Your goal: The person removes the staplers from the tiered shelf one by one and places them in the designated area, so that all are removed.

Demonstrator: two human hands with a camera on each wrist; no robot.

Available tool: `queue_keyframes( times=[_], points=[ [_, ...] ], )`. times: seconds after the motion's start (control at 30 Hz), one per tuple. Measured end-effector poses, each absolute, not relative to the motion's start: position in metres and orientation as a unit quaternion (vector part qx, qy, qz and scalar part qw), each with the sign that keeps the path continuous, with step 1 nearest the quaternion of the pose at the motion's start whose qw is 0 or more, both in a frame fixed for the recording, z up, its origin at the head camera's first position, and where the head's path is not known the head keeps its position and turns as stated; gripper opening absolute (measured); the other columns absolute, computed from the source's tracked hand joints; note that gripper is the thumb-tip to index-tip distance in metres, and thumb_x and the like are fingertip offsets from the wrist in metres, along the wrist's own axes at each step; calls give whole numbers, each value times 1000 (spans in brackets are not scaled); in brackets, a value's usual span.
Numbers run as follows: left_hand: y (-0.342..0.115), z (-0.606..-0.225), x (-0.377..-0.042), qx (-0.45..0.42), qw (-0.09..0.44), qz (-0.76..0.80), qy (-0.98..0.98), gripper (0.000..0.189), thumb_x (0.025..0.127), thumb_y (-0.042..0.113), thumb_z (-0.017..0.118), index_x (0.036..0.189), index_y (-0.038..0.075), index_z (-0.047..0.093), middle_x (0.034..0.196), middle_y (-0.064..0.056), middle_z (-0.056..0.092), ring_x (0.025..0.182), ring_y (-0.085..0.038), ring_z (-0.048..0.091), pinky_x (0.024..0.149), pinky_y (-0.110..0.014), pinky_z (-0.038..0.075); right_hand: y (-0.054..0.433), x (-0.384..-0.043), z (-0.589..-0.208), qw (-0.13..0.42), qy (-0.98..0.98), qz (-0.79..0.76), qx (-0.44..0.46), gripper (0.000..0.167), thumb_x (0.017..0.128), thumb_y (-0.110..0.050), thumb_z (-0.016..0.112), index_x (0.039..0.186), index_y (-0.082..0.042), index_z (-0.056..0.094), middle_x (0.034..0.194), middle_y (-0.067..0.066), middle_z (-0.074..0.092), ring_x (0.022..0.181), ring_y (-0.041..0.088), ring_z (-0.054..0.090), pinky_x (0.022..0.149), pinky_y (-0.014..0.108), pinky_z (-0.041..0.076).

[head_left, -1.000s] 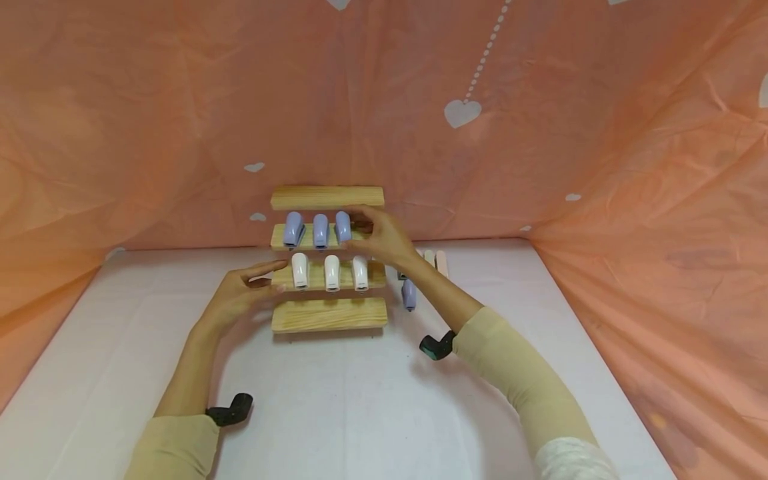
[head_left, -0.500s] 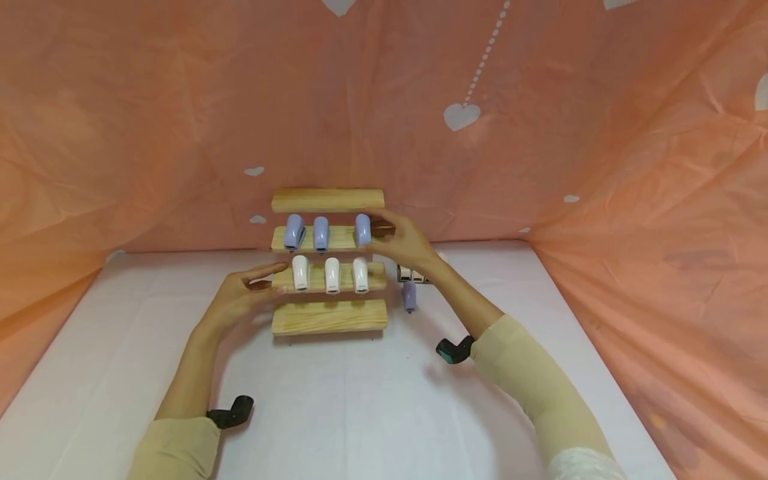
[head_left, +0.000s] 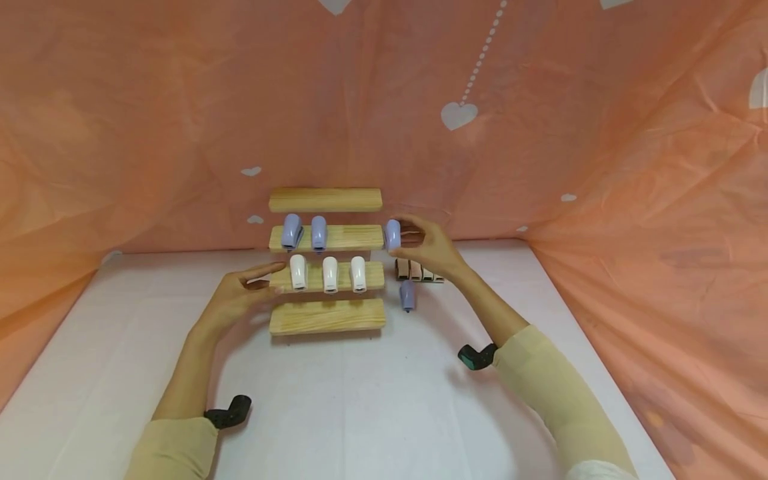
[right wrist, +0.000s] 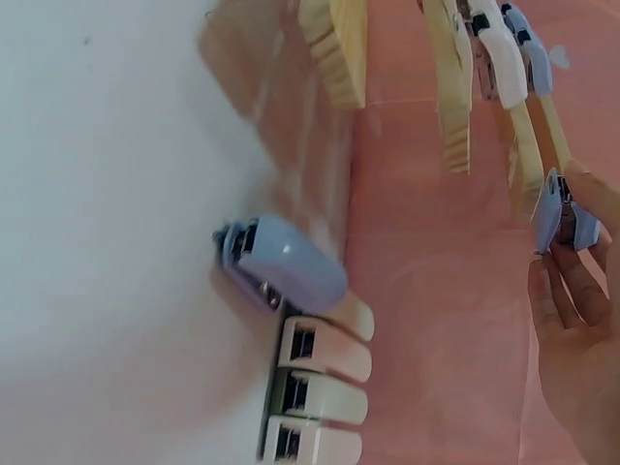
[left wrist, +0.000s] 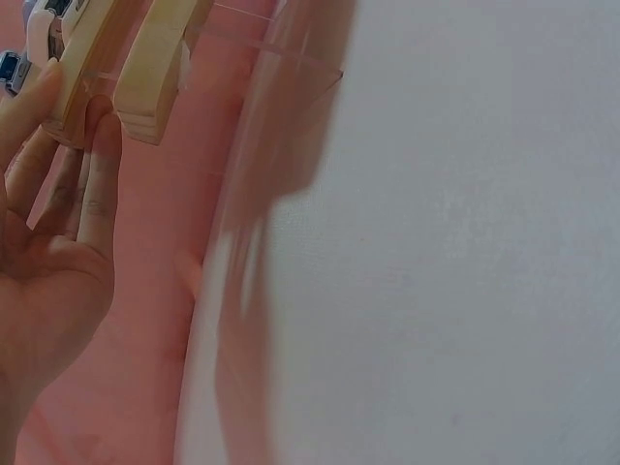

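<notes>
My right hand [head_left: 433, 250] pinches a lavender mini stapler [head_left: 393, 235] between thumb and fingers, just off the right end of an upper wooden shelf [head_left: 354, 238]. In the right wrist view that held stapler [right wrist: 564, 218] shows its dark metal inside, its two halves spread. Two more lavender staplers [head_left: 319, 233] stand on the left part of the same shelf. Three white staplers [head_left: 330, 275] stand on the shelf [head_left: 375, 275] below. My left hand [head_left: 237, 297] grips that lower shelf's left end, thumb on one side and fingers on the other in the left wrist view.
The tiered stand also has a top plank [head_left: 326, 200] and a bottom plank [head_left: 327, 317] with nothing on them. Right of it, a lavender stapler [head_left: 407, 295] lies on the white tabletop [head_left: 360, 407], beside a row of pale staplers [head_left: 415, 270]. A pink sheet [head_left: 384, 120] hangs behind.
My right hand has moved the third lavender stapler rightward along the upper shelf and past its end. The row of pale staplers has come into fuller view. My left hand has stayed in place.
</notes>
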State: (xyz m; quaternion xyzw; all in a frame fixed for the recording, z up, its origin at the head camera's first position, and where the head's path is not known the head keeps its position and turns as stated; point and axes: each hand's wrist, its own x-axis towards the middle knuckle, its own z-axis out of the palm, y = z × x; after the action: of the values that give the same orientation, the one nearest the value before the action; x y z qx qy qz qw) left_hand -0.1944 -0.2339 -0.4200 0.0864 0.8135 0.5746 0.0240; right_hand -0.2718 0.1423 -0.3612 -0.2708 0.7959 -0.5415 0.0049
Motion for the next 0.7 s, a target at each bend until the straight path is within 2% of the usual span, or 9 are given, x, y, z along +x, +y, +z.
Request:
queue_keyframes(
  times=[0.1,0.33,0.4,0.53,0.7],
  points=[
    [-234,-419,-195,88,24,569,817,57,88,27,78,138,8,59,142,-13,55,106,-4,62,89,-14,47,150,-271,-364,2,804,-531,-268,64,82,-3,81,139,1,53,130,16,60,115,33,60,99,50,47],
    [-235,-414,-195,83,25,555,827,57,89,28,76,141,10,58,140,-13,56,112,-19,58,90,-17,45,168,-269,-374,-2,810,-526,-259,65,78,1,83,135,3,53,131,18,58,118,38,57,103,53,43],
    [-235,-413,-195,80,27,555,828,57,89,28,77,141,11,58,141,-13,55,112,-20,58,90,-17,44,174,-267,-380,-2,814,-524,-250,65,77,1,83,134,3,53,130,18,58,118,38,57,103,53,43],
    [-235,-416,-196,84,31,566,820,59,89,27,78,141,9,57,140,-16,55,108,-12,61,88,-16,47,182,-262,-393,10,809,-540,-231,62,76,7,81,132,4,54,128,23,58,118,41,57,102,57,43],
    [-235,-419,-196,89,32,580,809,59,88,24,78,140,5,57,140,-17,55,102,-4,64,85,-17,50,190,-257,-410,29,809,-551,-200,62,74,10,81,130,6,54,126,28,58,117,43,57,101,55,45]
  ],
)
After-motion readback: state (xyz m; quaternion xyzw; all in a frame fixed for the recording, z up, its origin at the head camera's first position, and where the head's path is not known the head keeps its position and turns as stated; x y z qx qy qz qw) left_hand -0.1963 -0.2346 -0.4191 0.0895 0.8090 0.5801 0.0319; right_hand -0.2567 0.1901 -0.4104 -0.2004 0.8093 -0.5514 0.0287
